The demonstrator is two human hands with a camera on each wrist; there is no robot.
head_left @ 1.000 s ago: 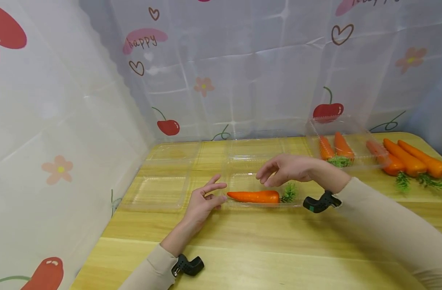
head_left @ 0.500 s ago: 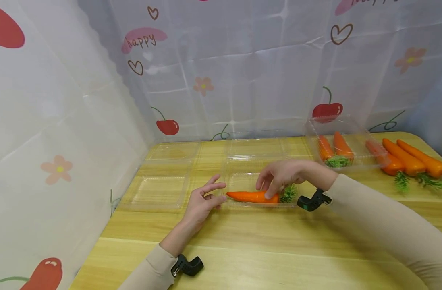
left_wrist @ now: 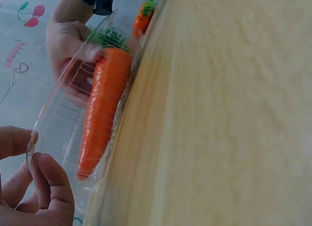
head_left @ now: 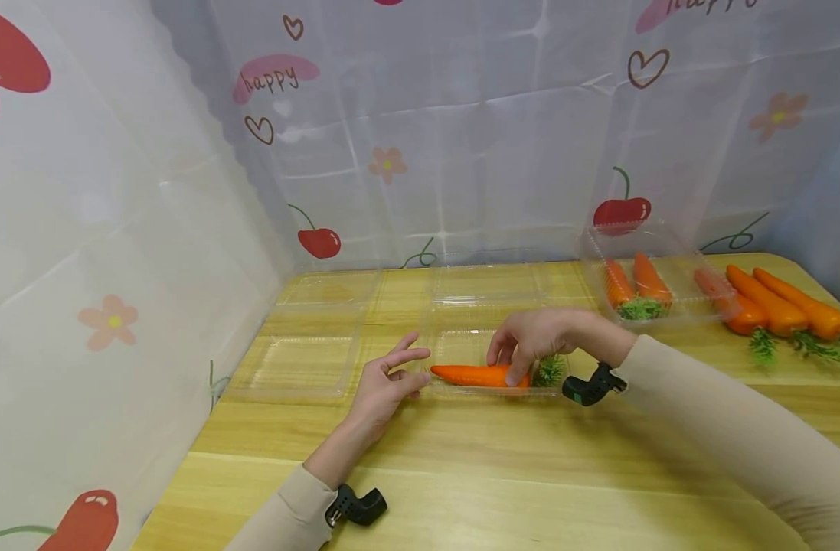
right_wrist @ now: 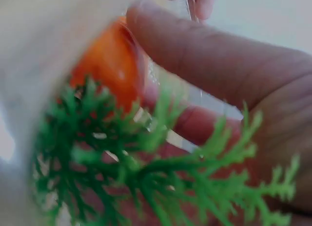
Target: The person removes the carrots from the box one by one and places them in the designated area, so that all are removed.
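Observation:
An orange carrot (head_left: 469,375) with a green leafy top (head_left: 549,370) lies lengthwise along the near side of a clear plastic clamshell box (head_left: 461,346), whose lid is folded back. My right hand (head_left: 540,335) reaches into the box and grips the carrot at its thick end, thumb on the near side. In the right wrist view the leaves (right_wrist: 146,172) cover part of the fingers. My left hand (head_left: 384,386) pinches the box's left rim between thumb and finger; the left wrist view shows this rim (left_wrist: 35,133) closely.
Another unfolded clear box (head_left: 305,363) sits to the left. At the right, a third clear box (head_left: 684,302) holds two carrots (head_left: 650,282). Several loose carrots (head_left: 771,302) lie beside it. A printed curtain (head_left: 488,168) hangs behind the wooden table (head_left: 461,474).
My right hand has come down from above the box and taken hold of the carrot's thick end. The left hand has stayed at the rim.

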